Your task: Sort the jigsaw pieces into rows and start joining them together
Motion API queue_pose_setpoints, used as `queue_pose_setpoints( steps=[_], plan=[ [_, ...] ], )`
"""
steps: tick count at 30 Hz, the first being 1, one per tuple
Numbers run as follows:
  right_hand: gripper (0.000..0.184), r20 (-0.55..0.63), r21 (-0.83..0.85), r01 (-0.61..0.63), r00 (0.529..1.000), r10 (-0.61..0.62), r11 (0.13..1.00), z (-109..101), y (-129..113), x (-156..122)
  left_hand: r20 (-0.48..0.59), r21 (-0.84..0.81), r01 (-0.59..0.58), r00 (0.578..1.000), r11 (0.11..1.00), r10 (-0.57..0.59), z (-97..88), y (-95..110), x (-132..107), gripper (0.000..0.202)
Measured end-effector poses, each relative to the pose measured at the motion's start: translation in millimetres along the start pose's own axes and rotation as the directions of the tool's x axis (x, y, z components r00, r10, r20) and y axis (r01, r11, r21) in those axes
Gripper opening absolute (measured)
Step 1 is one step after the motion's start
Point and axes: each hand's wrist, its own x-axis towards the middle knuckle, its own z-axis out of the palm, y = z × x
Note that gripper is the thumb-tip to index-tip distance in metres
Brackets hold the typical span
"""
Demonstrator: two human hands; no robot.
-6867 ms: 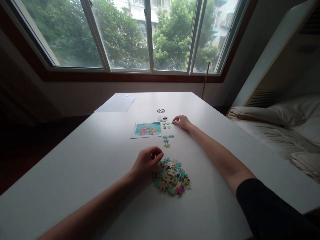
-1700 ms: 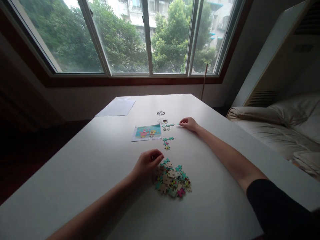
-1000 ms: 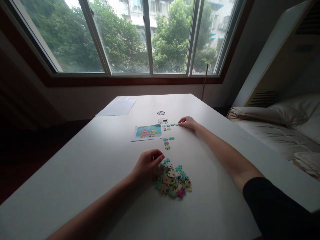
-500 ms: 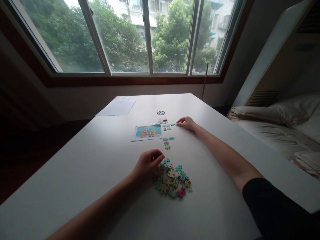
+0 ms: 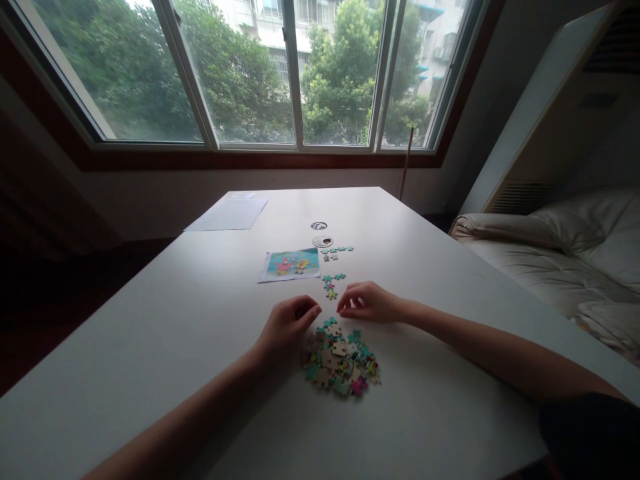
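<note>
A heap of jigsaw puzzle pieces (image 5: 340, 360) lies in front of me, some showing bare tan backs, others teal, yellow or pink faces. My left hand (image 5: 289, 325) rests at the heap's upper left edge, thumb and forefinger pinched together; whether a piece is between them I cannot make out. Just beyond the heap is my right hand (image 5: 369, 303), its fingers bent but apart, with no piece visible in them. Several pieces sit in small groups further off: one group (image 5: 330, 287) past my hands, and a row (image 5: 337, 250) behind it. A cartoon picture sheet (image 5: 293, 264) lies left of them.
The white table (image 5: 200, 347) stretches toward the window. Two round designs or stickers (image 5: 323, 241) show on its top behind the row. White paper (image 5: 227, 215) lies at the far left corner. A pale padded seat (image 5: 530, 253) stands to the right, with a thin stick (image 5: 407, 163) by the wall.
My right hand has left the far row of pieces and come back toward me, to the near side of the closer group. My left hand has stayed by the heap.
</note>
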Motion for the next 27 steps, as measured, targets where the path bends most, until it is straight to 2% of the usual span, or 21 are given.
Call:
queue_pose_setpoints(
  steps=[2,5,13,20,23,27],
  plan=[
    [0.022,0.049,-0.004,0.042,0.998,-0.041,0.999,7.7,-16.2,-9.6,-0.012,0.064,-0.013,1.000,0.998,0.014,-1.4,-1.7,0.7,0.022],
    [0.021,0.038,-0.037,0.041,0.999,-0.040,0.998,12.8,-25.3,-15.4,0.025,0.163,-0.069,0.998,0.984,0.066,-3.7,-1.7,2.0,0.017],
    [0.018,0.005,-0.051,0.023,1.000,-0.022,0.998,16.4,-18.7,-12.8,0.180,0.225,-0.229,0.965,0.947,0.190,-3.6,-0.2,1.2,0.019],
    [0.018,0.031,-0.106,0.043,0.999,-0.040,0.993,9.3,-20.6,-15.8,0.243,0.240,-0.345,0.926,0.908,0.288,-2.3,-5.2,-0.1,0.024],
    [0.018,0.052,-0.159,0.092,0.995,-0.085,0.983,7.5,-21.5,-16.5,0.260,0.263,-0.376,0.915,0.889,0.310,-1.6,-4.8,-1.0,0.027],
    [0.018,0.065,-0.295,0.218,0.976,-0.209,0.930,7.5,-21.2,-16.9,0.282,0.297,-0.410,0.901,0.863,0.330,-0.4,-3.5,-2.0,0.033]
  ],
)
